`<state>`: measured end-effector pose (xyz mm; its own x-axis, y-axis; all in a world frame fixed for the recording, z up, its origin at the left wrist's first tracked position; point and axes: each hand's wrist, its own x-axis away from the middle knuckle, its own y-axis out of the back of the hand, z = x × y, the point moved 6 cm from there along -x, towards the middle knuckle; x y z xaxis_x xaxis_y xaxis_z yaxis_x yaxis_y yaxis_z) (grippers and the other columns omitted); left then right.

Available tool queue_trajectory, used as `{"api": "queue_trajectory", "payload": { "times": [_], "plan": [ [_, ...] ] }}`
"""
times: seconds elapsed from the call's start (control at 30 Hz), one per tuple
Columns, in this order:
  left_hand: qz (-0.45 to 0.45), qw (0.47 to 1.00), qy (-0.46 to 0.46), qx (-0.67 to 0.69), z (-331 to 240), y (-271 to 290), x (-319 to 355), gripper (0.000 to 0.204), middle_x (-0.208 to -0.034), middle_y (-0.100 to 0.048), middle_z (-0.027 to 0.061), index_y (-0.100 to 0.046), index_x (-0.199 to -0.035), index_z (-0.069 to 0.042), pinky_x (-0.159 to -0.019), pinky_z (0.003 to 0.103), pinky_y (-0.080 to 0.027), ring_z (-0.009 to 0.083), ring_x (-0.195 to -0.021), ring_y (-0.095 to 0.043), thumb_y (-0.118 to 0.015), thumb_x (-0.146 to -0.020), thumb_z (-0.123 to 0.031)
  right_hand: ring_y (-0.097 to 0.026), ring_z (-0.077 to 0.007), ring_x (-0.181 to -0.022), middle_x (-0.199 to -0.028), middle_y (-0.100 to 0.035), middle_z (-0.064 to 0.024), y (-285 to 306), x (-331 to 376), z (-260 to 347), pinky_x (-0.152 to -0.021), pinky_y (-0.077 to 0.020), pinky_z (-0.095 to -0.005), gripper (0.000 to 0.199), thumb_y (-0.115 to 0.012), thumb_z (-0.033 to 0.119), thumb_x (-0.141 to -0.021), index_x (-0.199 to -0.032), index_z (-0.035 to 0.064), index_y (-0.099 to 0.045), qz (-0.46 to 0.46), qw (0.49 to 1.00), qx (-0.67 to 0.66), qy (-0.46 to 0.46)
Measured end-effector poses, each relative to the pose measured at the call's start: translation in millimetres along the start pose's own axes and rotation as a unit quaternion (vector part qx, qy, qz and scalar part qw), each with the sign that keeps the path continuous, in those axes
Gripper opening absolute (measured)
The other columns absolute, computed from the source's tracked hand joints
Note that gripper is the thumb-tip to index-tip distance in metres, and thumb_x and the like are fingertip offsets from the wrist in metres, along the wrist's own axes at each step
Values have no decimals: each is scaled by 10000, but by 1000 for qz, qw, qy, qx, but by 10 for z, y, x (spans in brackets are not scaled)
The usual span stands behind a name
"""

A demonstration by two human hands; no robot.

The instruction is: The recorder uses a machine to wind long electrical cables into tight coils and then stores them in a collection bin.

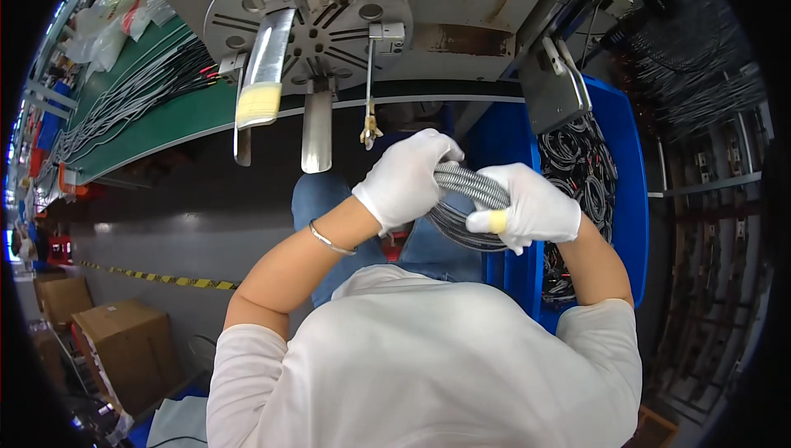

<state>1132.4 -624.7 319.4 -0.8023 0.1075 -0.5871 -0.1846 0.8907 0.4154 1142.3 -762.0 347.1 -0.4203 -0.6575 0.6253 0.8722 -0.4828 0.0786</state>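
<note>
Both my hands wear white gloves and grip one coil of grey cable [471,185] above my lap. My left hand [409,178] is closed round the coil's left side. On the opposite side my right hand [527,206] wraps the bundle, with yellow tape round its thumb. The coil's lower loops hang between the hands. Just beyond my left hand is a winding machine's round slotted metal plate [350,51], carrying several projecting metal arms. One wide arm [272,53] has yellow tape at its tip. Nothing is wound on these arms.
At my right a blue bin [630,193] holds many coiled cables [589,172]. A green table [140,131] on the left bears loose grey cables [136,90] and plastic bags. A fan [671,3] stands at the far right, and cardboard boxes [132,349] sit on the floor lower left.
</note>
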Motion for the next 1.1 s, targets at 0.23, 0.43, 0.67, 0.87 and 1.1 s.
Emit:
{"api": "queue_trajectory", "payload": {
  "times": [0.23, 0.43, 0.67, 0.87, 1.1],
  "plan": [
    [280, 839, 434, 170, -164, -246, -26, 128, -608, -572, 92, -608, -705, -36, -543, 322, -501, 244, -559, -608, -672, -799, -94, -508, -82, -445, -620, -547, -13, 316, 79, 35, -433, -413, -215, 202, -709, 148, -809, -829, 9, -564, -163, 933, 233, 218],
    [44, 992, 23, -113, -37, -339, -309, 166, -568, -544, 109, -583, -686, -37, -512, 320, -473, 274, -524, -553, -642, -818, -118, -553, -97, -468, -629, -564, -25, 303, 56, 57, -436, -433, -214, 250, -707, 183, -817, -891, -17, -575, -141, 980, 45, 130],
    [56, 987, 106, 104, -233, -235, -630, 231, -555, -521, 72, -570, -711, -29, -415, 300, -404, 114, -449, -531, -705, -815, -185, -582, -122, -518, -658, -610, -39, 759, 369, 134, -486, -463, -241, 437, -766, 306, -761, -1019, 1, -589, -125, 919, -104, 359],
    [325, 864, 238, 303, -414, -580, -761, 205, -558, -564, 44, -620, -879, 30, -361, 248, -430, 134, -406, -548, -646, -854, -172, -603, -141, -560, -680, -628, -55, 687, 607, 650, -510, -472, -277, 386, -767, 304, -710, -957, 38, -635, -250, 703, 396, 535],
    [461, 778, 273, 328, -671, -791, -875, 291, -773, -635, 106, -589, -1048, 41, -519, 267, -528, 153, -579, -630, -623, -879, -194, -575, -136, -538, -621, -603, -57, 921, 791, 485, -507, -444, -284, 166, -726, 205, -746, -780, 61, -652, -302, 600, 471, 573]
  ]
}}
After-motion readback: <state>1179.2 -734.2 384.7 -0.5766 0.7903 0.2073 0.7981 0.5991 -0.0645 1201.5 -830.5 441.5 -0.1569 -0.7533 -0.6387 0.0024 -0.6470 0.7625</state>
